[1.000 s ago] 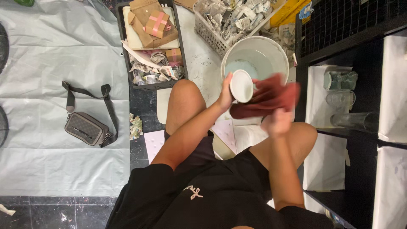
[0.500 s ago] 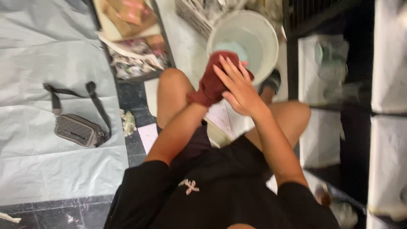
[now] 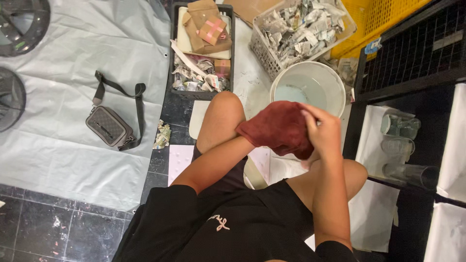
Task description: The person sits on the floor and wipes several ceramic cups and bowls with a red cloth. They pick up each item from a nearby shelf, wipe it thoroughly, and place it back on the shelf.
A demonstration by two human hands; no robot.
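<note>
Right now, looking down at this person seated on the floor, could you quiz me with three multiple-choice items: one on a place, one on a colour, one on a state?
1. Where does the small grey shoulder bag lie?
A. on the pale sheet left of the person
B. in the white bucket
C. on the black shelf

2. What colour is the cloth in the hands?
A. yellow
B. dark red
C. blue

3. How is the left hand placed?
A. flat on the floor
B. holding the bag strap
C. hidden under the cloth

Answers: 1 A, the bag rests on the pale sheet. 2 B, the cloth is dark red. 3 C, the cloth wraps over the left hand while the right hand presses on it, in front of the white bucket.
</note>
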